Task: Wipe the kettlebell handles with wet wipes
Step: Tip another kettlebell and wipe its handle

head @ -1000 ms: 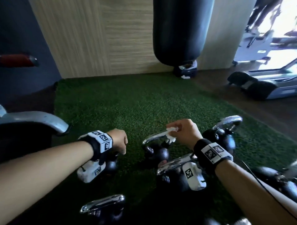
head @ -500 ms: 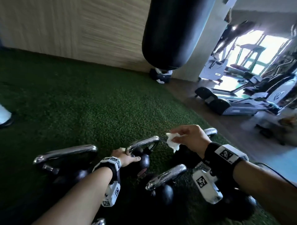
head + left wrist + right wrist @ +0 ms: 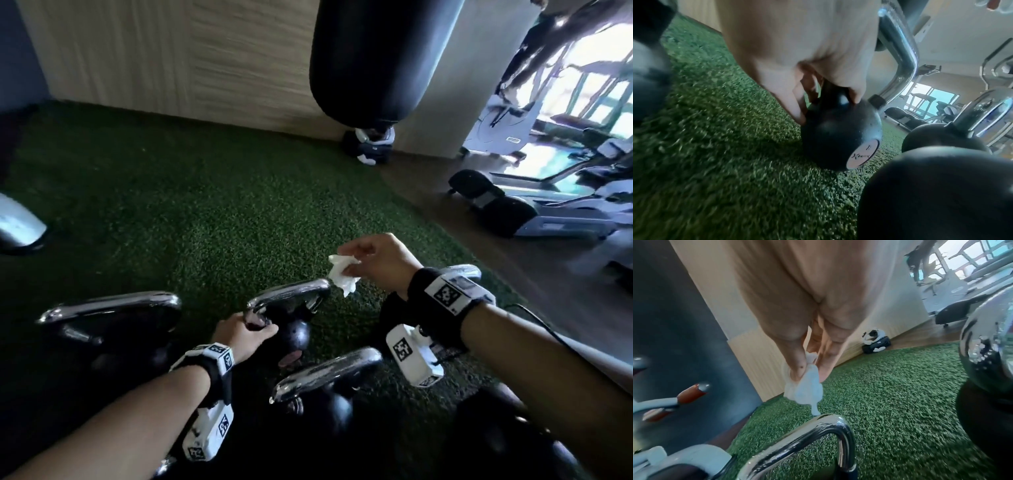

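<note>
Several black kettlebells with chrome handles stand on green turf [image 3: 205,205]. My left hand [image 3: 246,330] grips the near leg of the middle kettlebell's handle [image 3: 291,294]; in the left wrist view its fingers [image 3: 797,112] straddle the black post on top of the ball [image 3: 838,129]. My right hand [image 3: 373,263] pinches a crumpled white wet wipe [image 3: 342,277] just above the far end of that handle. In the right wrist view the wipe [image 3: 807,389] hangs from thumb and fingers, its tip at the handle's corner [image 3: 828,420].
Other kettlebells stand at left [image 3: 109,305], in front [image 3: 329,371] and behind my right wrist [image 3: 462,270]. A black punching bag [image 3: 383,58] hangs ahead, a small wheeled device [image 3: 373,144] sits by the wooden wall, and treadmills [image 3: 548,205] stand at right.
My left hand moved right from beside the kettlebells and took hold of the middle handle's near leg. My right hand lifted the wipe off the handle toward its far end.
</note>
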